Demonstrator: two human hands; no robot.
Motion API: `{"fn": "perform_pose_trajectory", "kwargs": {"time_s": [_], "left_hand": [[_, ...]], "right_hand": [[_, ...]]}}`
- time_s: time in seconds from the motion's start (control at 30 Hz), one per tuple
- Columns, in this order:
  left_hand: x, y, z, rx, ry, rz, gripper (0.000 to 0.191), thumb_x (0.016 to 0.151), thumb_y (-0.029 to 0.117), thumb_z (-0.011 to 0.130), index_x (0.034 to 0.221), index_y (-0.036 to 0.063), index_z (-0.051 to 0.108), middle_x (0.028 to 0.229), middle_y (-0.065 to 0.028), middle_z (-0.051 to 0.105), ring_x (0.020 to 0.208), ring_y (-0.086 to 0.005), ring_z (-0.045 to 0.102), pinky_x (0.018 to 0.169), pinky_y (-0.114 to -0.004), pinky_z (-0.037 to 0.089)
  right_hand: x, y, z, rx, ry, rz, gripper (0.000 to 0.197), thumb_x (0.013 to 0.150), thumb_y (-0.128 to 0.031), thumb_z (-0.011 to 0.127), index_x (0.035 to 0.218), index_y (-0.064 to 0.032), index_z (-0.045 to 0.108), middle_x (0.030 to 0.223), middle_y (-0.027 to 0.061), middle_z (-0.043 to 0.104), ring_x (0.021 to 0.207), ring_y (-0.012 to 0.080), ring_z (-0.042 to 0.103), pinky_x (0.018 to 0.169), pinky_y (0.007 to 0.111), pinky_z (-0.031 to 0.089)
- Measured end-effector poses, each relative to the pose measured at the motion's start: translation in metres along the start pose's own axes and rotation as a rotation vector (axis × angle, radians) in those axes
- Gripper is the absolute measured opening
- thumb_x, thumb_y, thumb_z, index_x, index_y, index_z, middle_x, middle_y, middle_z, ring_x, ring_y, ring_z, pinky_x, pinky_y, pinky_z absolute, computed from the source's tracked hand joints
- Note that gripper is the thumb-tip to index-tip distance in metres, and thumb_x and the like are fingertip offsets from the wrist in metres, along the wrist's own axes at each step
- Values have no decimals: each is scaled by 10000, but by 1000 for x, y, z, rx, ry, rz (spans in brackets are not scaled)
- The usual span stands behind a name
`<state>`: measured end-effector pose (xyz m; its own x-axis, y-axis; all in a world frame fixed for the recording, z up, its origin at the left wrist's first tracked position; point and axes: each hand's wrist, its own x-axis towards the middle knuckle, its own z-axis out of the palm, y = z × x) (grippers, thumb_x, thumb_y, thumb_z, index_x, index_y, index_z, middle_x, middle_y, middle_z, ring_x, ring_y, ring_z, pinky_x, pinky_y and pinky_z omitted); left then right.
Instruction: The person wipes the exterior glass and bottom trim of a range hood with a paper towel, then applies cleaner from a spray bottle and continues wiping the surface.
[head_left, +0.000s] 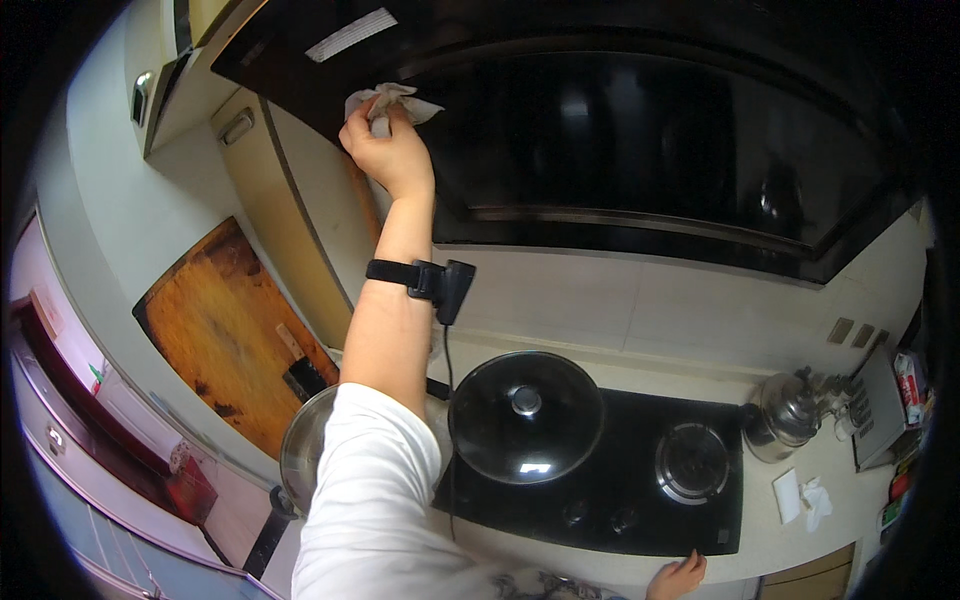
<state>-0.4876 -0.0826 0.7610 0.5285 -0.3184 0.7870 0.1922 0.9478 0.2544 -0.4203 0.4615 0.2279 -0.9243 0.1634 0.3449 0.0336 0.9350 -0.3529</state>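
Observation:
My left hand (391, 154) is raised at the upper left, its fingers closed on a crumpled white tissue (390, 101) held against the black range hood (585, 142). A black device is strapped around that forearm, with a thin cable hanging down from it. A pale striped strip (351, 35) lies on the hood surface above the tissue. My right hand (677, 576) rests low at the front edge of the black gas cooktop (630, 517), its fingertips touching near the edge; nothing shows in it.
A lidded pan (526, 417) covers the cooktop's left burner; the right burner (691, 463) is bare. A metal kettle (781, 416), white tissues (816, 504) and a metal-grey appliance (874, 412) stand or lie to the right. A wooden cutting board (225, 337) and cabinets are at left.

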Motion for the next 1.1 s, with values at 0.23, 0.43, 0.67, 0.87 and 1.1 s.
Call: {"fn": "perform_pose_trajectory", "kwargs": {"time_s": [0.23,0.43,0.67,0.87,1.1], "left_hand": [[-52,76,48,-157,-105,152,198,733,60,662,929,58,627,998,-110,484,923,-254,520,813,-340,429],[-88,124,74,-113,-269,469,229,608,-6,653,817,86,646,920,-109,530,846,-298,531,775,-361,433],[-55,87,44,-28,-639,918,205,670,64,586,851,152,623,959,-31,568,834,-266,543,676,-326,500],[-15,1,-7,128,-578,835,200,643,15,622,826,95,634,927,-85,576,843,-294,538,711,-364,469],[-14,-34,-27,123,-348,304,237,646,-72,613,860,30,625,977,-134,537,919,-314,539,814,-366,444]], "right_hand": [[-2,6,4,19,-26,4,437,841,-231,361,1214,-14,433,1263,236,373,1158,391,356,940,495,279],[-2,4,1,32,-34,2,441,833,-221,395,1227,-25,430,1267,225,377,1161,384,359,940,491,282],[-1,3,-2,-3,-33,13,450,818,-191,416,1235,-23,421,1270,212,377,1164,377,362,953,480,286],[-2,-5,-1,-29,12,-24,443,815,-170,409,1234,-25,421,1263,209,381,1158,372,366,951,479,294],[-3,-2,-3,19,9,-8,453,791,-148,409,1229,-30,420,1261,206,379,1156,369,363,955,479,287]]}}
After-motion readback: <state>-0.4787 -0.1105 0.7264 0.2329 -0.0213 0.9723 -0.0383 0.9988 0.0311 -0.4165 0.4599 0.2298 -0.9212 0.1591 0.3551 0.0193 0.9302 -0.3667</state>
